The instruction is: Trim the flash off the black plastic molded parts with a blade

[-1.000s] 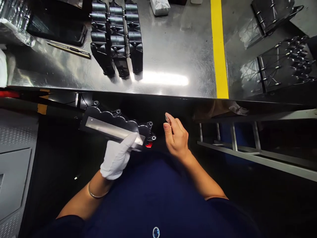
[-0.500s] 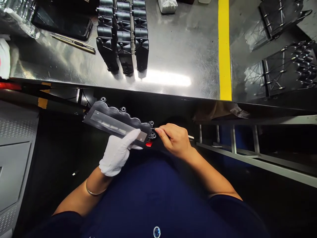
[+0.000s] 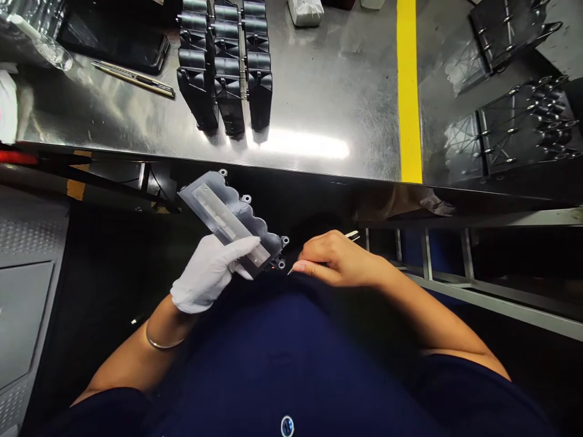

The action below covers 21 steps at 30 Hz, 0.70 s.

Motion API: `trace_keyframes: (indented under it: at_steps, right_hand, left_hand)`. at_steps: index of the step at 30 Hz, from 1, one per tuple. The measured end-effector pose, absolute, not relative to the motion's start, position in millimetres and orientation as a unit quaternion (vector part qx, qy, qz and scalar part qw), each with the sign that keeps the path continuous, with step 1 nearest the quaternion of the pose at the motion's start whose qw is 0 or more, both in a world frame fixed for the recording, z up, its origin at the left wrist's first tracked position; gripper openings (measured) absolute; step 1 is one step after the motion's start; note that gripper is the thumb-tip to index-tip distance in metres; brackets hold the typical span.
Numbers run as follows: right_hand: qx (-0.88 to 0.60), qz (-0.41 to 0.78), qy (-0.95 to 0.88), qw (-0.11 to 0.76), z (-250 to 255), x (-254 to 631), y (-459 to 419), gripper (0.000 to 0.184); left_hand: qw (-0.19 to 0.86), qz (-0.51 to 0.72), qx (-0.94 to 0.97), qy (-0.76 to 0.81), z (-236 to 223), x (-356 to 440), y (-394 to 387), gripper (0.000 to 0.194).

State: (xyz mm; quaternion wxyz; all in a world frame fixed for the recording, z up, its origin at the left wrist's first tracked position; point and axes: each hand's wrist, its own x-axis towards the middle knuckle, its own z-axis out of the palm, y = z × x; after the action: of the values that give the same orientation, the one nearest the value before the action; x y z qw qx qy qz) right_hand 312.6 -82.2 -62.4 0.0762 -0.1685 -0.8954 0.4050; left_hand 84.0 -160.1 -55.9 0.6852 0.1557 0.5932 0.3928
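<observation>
A black casing [image 3: 255, 225] tilts in midair before the near edge of your desk [image 3: 328, 79], gripped in your white-gloved left hand [image 3: 200, 273], its thumb across a metal strip [image 3: 217, 208] on the casing's face. Just beside it, your bare right hand [image 3: 328, 258] pinches a slim tool [image 3: 352, 235], tip pointing down toward your navy shirt [image 3: 282, 346]. Beyond, three black parts [image 3: 228, 73] stand side by side on the desk, left of a yellow stripe [image 3: 408, 91]. Farther left, near a dark flat device [image 3: 113, 36], lies a gold-and-black pen-like item [image 3: 134, 79], its markings too small to read.
</observation>
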Motion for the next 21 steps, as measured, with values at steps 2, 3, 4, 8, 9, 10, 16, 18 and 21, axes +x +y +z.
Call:
trace_keyframes:
  at_steps: [2,3,4,8,9,10,16,18,21]
  right_hand:
    - [-0.184,0.327,-0.921,0.108,-58,314,-79,0.039]
    - [-0.192,0.289,-0.931,0.112,-57,314,-78,0.040]
    - [-0.195,0.261,-0.939,0.108,-56,313,-77,0.041]
    - [-0.191,0.249,-0.947,0.071,-54,308,-78,0.043]
    - [-0.192,0.250,-0.947,0.066,-55,308,-78,0.043]
    - [-0.193,0.248,-0.947,0.064,-55,307,-78,0.043]
    - [-0.194,0.233,-0.950,0.075,-57,306,-78,0.045]
    - [-0.193,0.247,-0.947,0.063,-56,306,-77,0.044]
    - [-0.189,0.286,-0.939,0.031,-54,307,-74,0.043]
  left_hand:
    - [0.720,0.383,0.147,0.560,-56,83,-157,0.034]
    - [0.734,0.377,0.143,0.546,-57,83,-156,0.033]
    - [0.746,0.374,0.140,0.534,-59,83,-155,0.031]
    - [0.761,0.366,0.136,0.518,-66,85,-155,0.026]
    - [0.758,0.366,0.135,0.522,-68,85,-156,0.026]
    - [0.755,0.366,0.133,0.527,-69,85,-156,0.026]
    - [0.749,0.369,0.129,0.536,-68,84,-157,0.030]
    - [0.748,0.371,0.137,0.533,-67,84,-157,0.030]
    - [0.751,0.368,0.144,0.529,-66,86,-157,0.031]
